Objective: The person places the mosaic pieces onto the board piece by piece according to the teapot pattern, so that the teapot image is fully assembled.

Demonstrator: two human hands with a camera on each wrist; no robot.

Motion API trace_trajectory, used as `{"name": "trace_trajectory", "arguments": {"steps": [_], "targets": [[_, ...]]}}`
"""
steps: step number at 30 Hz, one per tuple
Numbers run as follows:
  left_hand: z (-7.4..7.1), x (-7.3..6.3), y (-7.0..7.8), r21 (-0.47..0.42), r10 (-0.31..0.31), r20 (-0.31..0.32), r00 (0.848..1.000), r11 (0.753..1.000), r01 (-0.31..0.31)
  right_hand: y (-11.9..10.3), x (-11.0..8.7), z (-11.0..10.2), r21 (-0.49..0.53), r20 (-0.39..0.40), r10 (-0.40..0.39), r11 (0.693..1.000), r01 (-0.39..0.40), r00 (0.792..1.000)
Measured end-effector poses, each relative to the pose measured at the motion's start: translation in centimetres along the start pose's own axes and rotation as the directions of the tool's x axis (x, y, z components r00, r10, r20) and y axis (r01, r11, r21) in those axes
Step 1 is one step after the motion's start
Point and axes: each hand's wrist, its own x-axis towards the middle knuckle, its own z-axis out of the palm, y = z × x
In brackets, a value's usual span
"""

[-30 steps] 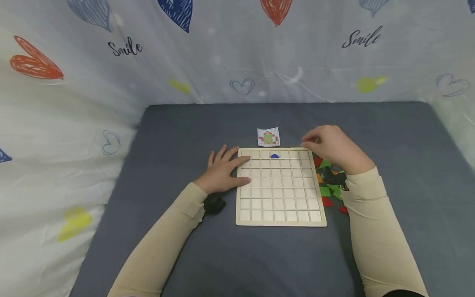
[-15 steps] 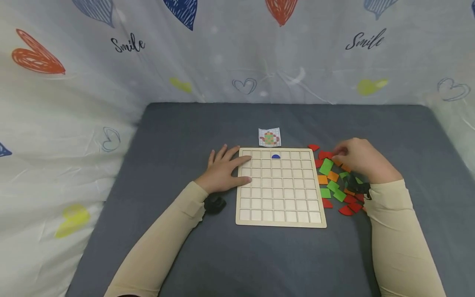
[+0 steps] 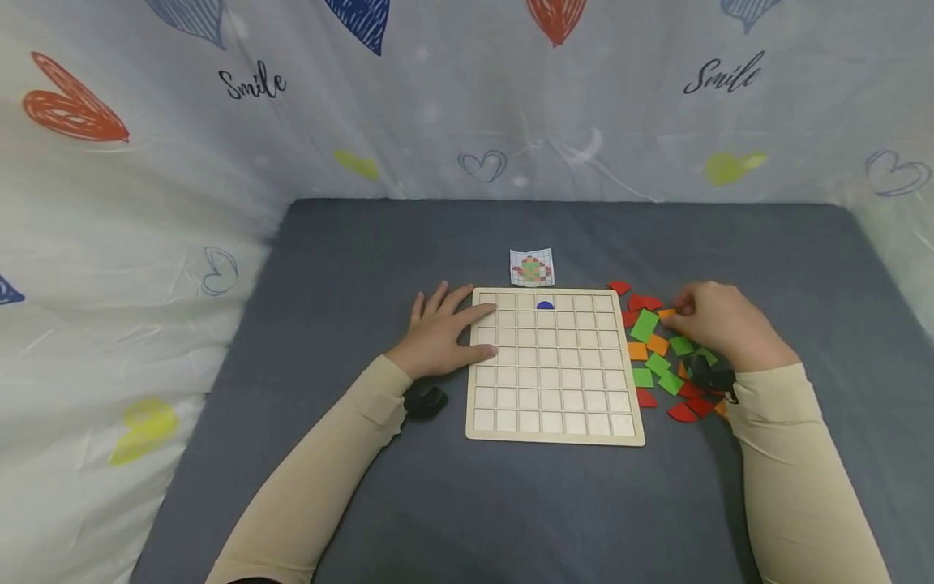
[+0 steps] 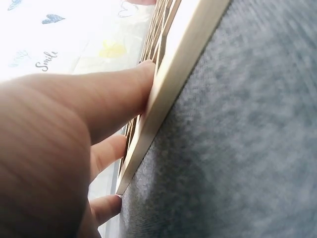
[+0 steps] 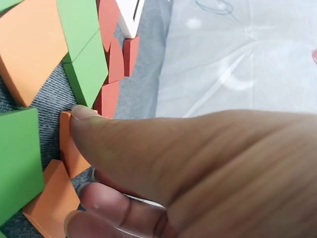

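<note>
A pale wooden grid board lies on the grey table, with a blue half-round piece in its top row. My left hand rests spread on the board's left edge, thumb and one finger over the rim; the left wrist view shows the thumb against the frame. Right of the board, my right hand reaches into loose coloured tiles, thumb and fingertips pinching an orange tile. In the right wrist view this orange tile is partly hidden behind the thumb.
Green tiles, red pieces and other orange tiles lie scattered right of the board. A small printed card with a coloured pattern lies behind it. A patterned curtain hangs beyond the table's back edge.
My right hand has moved right and nearer from the board's top right corner into the tiles, leaving a red piece by that corner. The left hand has stayed on the board.
</note>
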Motion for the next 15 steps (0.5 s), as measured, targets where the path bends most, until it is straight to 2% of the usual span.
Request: {"name": "trace_trajectory", "arguments": {"steps": [8, 15], "targets": [[-0.07, -0.08, -0.01, 0.0, -0.002, -0.004, 1.0, 1.0, 0.002, -0.08, -0.19, 0.16, 0.037, 0.011, 0.006, 0.999, -0.007, 1.0], [-0.11, -0.16, 0.01, -0.005, -0.003, 0.001, 1.0, 1.0, 0.003, -0.71, -0.77, -0.07, 0.029, -0.066, -0.001, 1.0, 0.003, 0.998]]}}
